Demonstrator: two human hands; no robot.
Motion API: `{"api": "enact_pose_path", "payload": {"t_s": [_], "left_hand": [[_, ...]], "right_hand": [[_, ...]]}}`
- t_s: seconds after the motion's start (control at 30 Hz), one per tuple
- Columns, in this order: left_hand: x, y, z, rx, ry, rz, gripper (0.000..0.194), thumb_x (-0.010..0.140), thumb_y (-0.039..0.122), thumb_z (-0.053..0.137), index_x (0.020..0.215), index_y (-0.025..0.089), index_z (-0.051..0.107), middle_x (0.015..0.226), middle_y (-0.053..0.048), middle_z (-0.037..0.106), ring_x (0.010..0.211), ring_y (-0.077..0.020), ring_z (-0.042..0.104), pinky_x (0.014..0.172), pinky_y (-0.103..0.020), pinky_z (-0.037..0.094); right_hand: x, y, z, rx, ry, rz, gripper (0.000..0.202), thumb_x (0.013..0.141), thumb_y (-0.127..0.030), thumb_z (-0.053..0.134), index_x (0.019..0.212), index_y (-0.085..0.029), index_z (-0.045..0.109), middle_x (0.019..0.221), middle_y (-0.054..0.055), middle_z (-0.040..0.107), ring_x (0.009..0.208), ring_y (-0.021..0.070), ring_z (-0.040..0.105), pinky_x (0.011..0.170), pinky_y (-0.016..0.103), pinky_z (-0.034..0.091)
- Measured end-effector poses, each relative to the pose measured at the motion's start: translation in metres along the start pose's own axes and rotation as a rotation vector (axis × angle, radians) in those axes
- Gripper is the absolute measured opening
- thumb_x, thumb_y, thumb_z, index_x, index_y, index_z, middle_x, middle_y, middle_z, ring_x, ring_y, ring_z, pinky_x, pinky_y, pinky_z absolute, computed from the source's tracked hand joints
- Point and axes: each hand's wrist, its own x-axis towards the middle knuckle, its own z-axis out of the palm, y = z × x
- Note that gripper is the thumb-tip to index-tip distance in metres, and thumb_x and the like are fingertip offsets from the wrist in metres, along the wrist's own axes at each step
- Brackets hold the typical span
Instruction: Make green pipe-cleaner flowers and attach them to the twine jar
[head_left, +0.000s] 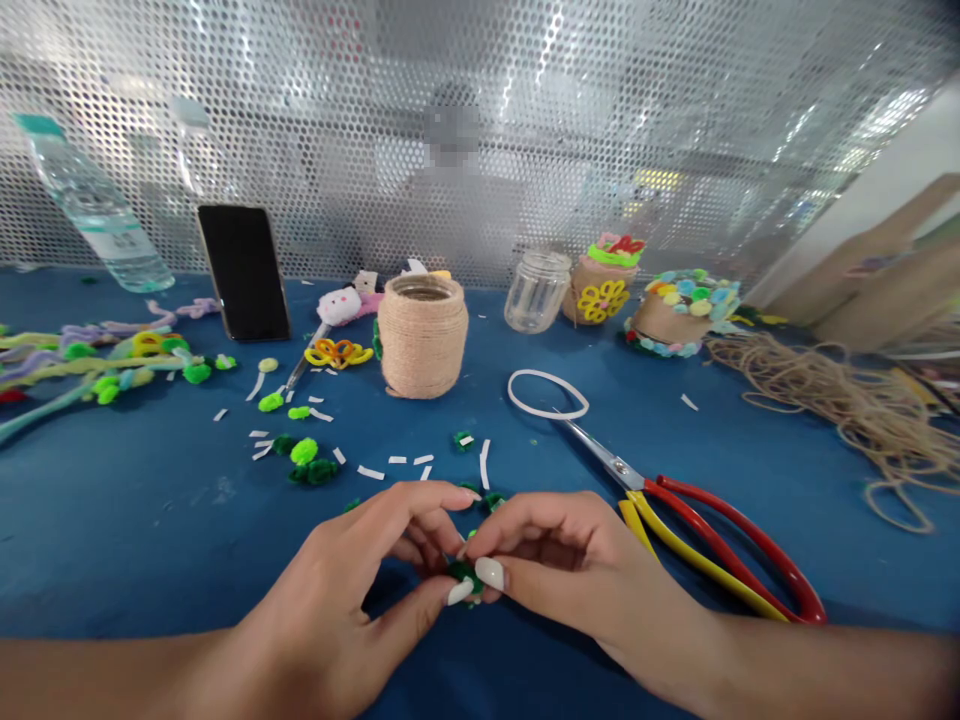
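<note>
One small dark green fuzzy piece [466,576] is pinched between the left hand [352,575] and the right hand [592,570], low over the blue surface [187,560]. The fingers of both hands are drawn narrow around it, thumbs nearly meeting, so much of the piece is covered.

Just beyond the hands lie scattered white strips [370,473] and a bright green pompom [304,452] among darker green ones. Near the right hand rest scissors [621,470] with red and yellow handles, their tips reaching the near edge of a white loop [514,394]. Farther back stands a twine-wrapped jar [424,345], with a yellow and orange looped flower [337,353] lying to its left.

To the right of that jar are a clear glass jar [537,292], a brown-wrapped jar [581,283] bearing a yellow flower, and a low brown container [671,325] trimmed with colourful pompoms. Loose twine [847,400] lies tangled at the right. On the left, a smartphone [244,272] leans near a teal-capped water bottle [105,215]; a perforated metal panel [360,130] rises behind.
</note>
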Motion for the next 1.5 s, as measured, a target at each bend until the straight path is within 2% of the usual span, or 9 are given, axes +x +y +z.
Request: {"api": "enact_pose_path", "payload": {"t_s": [0.23, 0.57, 0.87, 1.0, 1.2, 1.5], "left_hand": [[-0.001, 0.0, 0.0, 0.016, 0.005, 0.015, 0.043, 0.081, 0.01, 0.057, 0.115, 0.034, 0.048, 0.087, 0.01, 0.065, 0.075, -0.0027, 0.066, 0.074, -0.006, 0.052], [-0.001, 0.0, -0.001, 0.007, 0.002, -0.003, 0.046, 0.079, 0.009, 0.057, 0.114, 0.036, 0.047, 0.087, 0.012, 0.065, 0.074, -0.0015, 0.066, 0.075, -0.005, 0.051], [-0.001, 0.0, 0.0, -0.03, 0.004, 0.005, 0.045, 0.078, 0.007, 0.057, 0.113, 0.034, 0.05, 0.086, 0.01, 0.065, 0.073, -0.003, 0.066, 0.074, -0.007, 0.052], [0.003, 0.002, -0.002, -0.081, 0.001, -0.033, 0.041, 0.076, 0.006, 0.058, 0.108, 0.03, 0.055, 0.084, 0.009, 0.067, 0.072, -0.0049, 0.068, 0.072, -0.009, 0.054], [0.004, 0.003, -0.002, -0.111, -0.005, -0.057, 0.042, 0.076, 0.007, 0.06, 0.108, 0.033, 0.056, 0.086, 0.01, 0.067, 0.073, -0.0047, 0.068, 0.072, -0.009, 0.054], [0.001, 0.005, -0.001, -0.114, -0.02, -0.051, 0.044, 0.075, 0.006, 0.06, 0.109, 0.033, 0.054, 0.086, 0.01, 0.066, 0.073, -0.0044, 0.068, 0.072, -0.009, 0.055]], "right_hand": [[0.001, -0.001, 0.0, 0.037, -0.013, 0.017, 0.014, 0.065, -0.017, 0.08, 0.077, -0.019, 0.073, 0.075, -0.003, 0.072, 0.072, 0.0044, 0.065, 0.068, 0.011, 0.049], [0.0, -0.002, 0.001, 0.014, -0.001, 0.019, 0.013, 0.065, -0.015, 0.08, 0.075, -0.02, 0.074, 0.07, -0.006, 0.07, 0.066, 0.0016, 0.062, 0.062, 0.007, 0.047], [0.0, 0.001, 0.0, -0.008, 0.014, 0.022, 0.013, 0.064, -0.017, 0.08, 0.074, -0.018, 0.071, 0.07, -0.004, 0.069, 0.067, 0.0036, 0.061, 0.063, 0.011, 0.046], [-0.003, -0.001, 0.002, -0.016, 0.031, 0.042, 0.014, 0.063, -0.019, 0.081, 0.071, -0.017, 0.069, 0.066, -0.004, 0.066, 0.062, 0.004, 0.057, 0.06, 0.013, 0.043], [-0.002, -0.003, 0.002, -0.071, 0.048, 0.055, 0.016, 0.063, -0.024, 0.081, 0.07, -0.017, 0.068, 0.065, -0.003, 0.064, 0.059, 0.0066, 0.055, 0.056, 0.018, 0.042], [0.0, 0.008, 0.0, -0.118, 0.035, -0.002, 0.009, 0.068, -0.009, 0.07, 0.07, -0.017, 0.067, 0.06, -0.006, 0.059, 0.052, 0.0039, 0.048, 0.05, 0.016, 0.038]]}}
